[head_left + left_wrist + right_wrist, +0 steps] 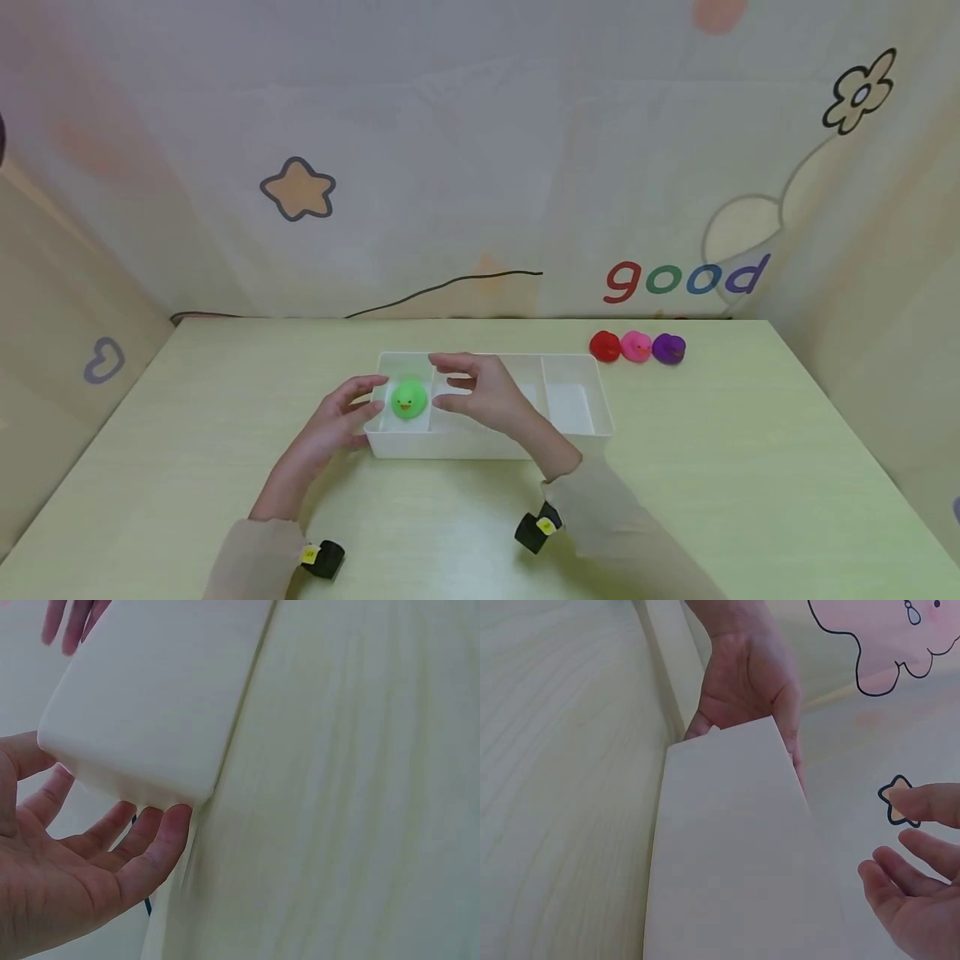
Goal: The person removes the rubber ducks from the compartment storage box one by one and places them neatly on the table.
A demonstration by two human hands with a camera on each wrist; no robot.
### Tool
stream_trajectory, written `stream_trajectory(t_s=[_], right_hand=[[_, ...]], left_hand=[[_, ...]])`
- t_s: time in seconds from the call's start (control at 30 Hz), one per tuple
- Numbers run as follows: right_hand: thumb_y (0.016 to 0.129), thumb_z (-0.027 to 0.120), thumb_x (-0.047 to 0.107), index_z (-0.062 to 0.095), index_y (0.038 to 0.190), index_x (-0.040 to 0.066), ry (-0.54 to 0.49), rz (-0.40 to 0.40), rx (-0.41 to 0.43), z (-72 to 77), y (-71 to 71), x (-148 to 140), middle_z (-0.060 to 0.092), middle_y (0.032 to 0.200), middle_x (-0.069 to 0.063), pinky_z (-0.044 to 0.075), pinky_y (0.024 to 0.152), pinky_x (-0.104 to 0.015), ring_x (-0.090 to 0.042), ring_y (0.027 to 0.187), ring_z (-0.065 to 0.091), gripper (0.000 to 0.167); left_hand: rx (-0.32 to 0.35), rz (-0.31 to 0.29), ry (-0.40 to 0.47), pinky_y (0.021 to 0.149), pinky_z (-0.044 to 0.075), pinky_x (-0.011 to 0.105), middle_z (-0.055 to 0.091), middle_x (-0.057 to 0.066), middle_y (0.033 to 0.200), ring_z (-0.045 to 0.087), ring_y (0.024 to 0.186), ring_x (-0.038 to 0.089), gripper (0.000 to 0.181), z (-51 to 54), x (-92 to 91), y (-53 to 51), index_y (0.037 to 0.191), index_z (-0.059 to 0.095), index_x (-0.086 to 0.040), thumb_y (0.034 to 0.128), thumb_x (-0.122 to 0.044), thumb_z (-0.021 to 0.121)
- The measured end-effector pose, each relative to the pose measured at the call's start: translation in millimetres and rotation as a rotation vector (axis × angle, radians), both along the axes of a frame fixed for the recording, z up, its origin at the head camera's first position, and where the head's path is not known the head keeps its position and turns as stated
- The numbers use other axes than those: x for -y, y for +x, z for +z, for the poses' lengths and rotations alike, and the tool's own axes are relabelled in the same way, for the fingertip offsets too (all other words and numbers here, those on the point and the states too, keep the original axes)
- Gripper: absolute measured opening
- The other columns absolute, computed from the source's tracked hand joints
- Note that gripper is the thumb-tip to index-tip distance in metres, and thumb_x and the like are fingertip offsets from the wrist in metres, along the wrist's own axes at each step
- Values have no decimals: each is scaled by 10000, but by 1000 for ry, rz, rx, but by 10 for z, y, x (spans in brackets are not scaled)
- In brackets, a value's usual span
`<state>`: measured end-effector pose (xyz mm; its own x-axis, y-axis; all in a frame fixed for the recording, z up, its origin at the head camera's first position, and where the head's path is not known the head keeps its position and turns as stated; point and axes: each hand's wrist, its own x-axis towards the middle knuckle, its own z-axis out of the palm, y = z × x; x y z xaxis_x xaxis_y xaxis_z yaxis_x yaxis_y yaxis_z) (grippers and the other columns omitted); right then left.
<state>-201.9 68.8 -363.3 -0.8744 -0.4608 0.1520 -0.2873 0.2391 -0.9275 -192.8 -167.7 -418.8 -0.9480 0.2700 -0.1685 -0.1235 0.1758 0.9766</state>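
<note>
A green toy duck [408,400] sits in the leftmost compartment of a white divided box [450,447], facing the near side. At the box's left end is my left hand [341,417]; its fingertips touch the end wall, as the left wrist view shows with the hand [90,862] below the box [150,705]. Over the box, just right of the duck, hovers my right hand [483,392], thumb and fingers spread apart with nothing between them. Part of the middle compartments is hidden behind it. In the right wrist view this hand [922,885] is apart from the box wall [727,847].
Red [605,346], pink [637,346] and purple [669,349] toy ducks stand in a row on the table [750,467], behind the box's right end. A printed cloth [480,167] hangs along the table's back edge. Black wrist cameras [324,559] sit at both sleeves.
</note>
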Motion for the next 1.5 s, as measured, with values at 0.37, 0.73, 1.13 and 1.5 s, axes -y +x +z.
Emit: stream_trajectory(t_s=[0.37,0.73,1.13,1.5], right_hand=[[767,675,-45,546,1193,-81,118,34,-2,-130,-152,327,583,1167,-210,492,834,-278,-313,1037,577,446],[760,692,45,642,1112,5,648,20,-191,29,-237,614,646,1098,-85,453,717,-201,-182,843,593,358],[784,679,79,657,854,114,1073,-62,-387,-69,-183,882,562,689,35,393,471,-201,-92,585,442,81],[789,690,109,675,835,142,1162,-56,-482,-127,-140,920,631,762,15,454,498,-225,-97,607,500,59]], left_hand=[[4,4,0,839,483,449,249,145,1436,326,1266,387,442,28,-31,-11,1341,389,-107,930,-198,525],[1,-2,19,836,485,452,251,160,1427,368,1224,379,477,22,3,9,1340,384,-112,915,-253,550],[-2,3,37,851,465,494,251,173,1430,344,1233,392,447,36,-25,16,1330,376,-77,926,-187,532],[-2,3,40,856,462,492,252,173,1431,342,1238,392,446,34,-28,22,1342,365,-80,933,-174,517]])
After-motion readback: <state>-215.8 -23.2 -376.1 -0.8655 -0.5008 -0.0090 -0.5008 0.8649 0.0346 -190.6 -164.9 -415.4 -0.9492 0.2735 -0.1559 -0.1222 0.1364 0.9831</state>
